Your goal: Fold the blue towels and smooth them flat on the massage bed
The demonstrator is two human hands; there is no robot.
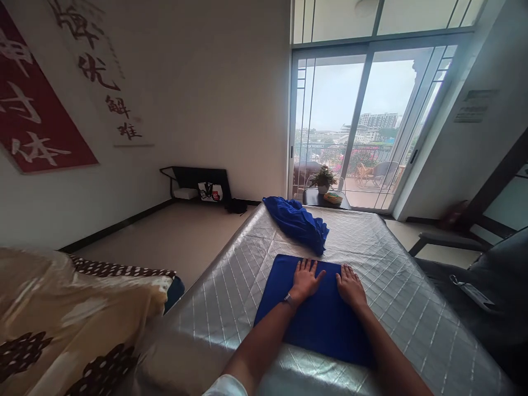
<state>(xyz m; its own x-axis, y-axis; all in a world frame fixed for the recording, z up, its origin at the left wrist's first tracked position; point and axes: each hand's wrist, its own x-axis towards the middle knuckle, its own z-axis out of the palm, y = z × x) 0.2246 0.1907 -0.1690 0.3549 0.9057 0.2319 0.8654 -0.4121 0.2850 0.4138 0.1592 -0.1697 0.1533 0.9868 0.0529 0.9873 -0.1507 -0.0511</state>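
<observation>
A blue cloth (317,324), folded into a flat rectangle, lies on the silver quilted table cover (223,297). My left hand (306,280) rests flat on its upper middle, fingers spread and pointing away from me. Flat near the cloth's far right corner is my right hand (350,285), its fingers stretched out and fairly close together. Neither hand grips anything. Beyond them, a crumpled blue cloth (297,223) sits in a loose heap toward the far left edge of the cover. My forearms hide parts of the folded cloth's near sides.
To the left stands a seat draped with a patterned brown-and-cream cover (82,319). A dark chair (490,297) with a small white device (474,291) on it is at the right. Past the far edge, a small table (317,199) holds a potted plant (324,179) before sliding glass doors (363,126).
</observation>
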